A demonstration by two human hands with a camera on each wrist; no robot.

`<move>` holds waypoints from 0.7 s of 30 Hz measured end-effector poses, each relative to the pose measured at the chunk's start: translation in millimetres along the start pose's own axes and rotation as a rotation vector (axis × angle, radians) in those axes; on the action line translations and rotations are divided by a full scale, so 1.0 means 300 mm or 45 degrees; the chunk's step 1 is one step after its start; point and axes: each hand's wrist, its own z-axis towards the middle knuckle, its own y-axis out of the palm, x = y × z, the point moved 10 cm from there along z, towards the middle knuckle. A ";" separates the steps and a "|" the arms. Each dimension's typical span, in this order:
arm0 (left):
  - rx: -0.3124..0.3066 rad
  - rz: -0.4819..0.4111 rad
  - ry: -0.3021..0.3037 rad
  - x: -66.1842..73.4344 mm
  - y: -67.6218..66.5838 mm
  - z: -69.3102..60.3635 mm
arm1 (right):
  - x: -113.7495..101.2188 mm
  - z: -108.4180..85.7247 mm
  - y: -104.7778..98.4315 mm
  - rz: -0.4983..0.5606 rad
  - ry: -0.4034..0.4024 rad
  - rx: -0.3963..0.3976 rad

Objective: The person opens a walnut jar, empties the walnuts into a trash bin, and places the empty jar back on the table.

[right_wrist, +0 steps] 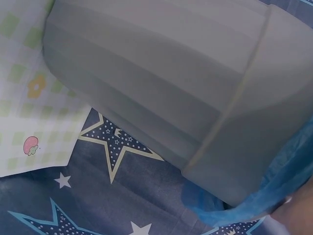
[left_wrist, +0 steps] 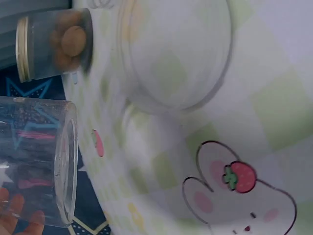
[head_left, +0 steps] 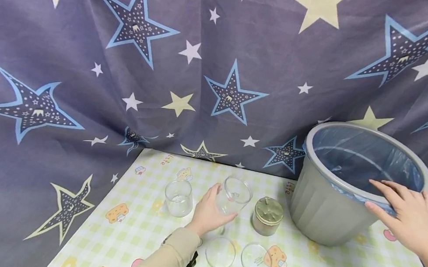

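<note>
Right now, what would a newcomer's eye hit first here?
Likely the dark starry backdrop filling most of the head view. Then the big grey bin at the right of the checked tabletop, right fingers extended over its rim. Third, the clear jar in the left fingers, around mid-table.

– The head view?
– Looks forward and down across the table [head_left: 144, 187].
– And the 2 wrist views?
– Closer, tipped sideways; right wrist shares the bin [head_left: 320, 207] with head's right side.
</note>
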 end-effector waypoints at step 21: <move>-0.037 -0.217 -0.111 -0.113 0.102 0.020 | -0.005 -0.001 -0.008 0.026 -0.030 0.056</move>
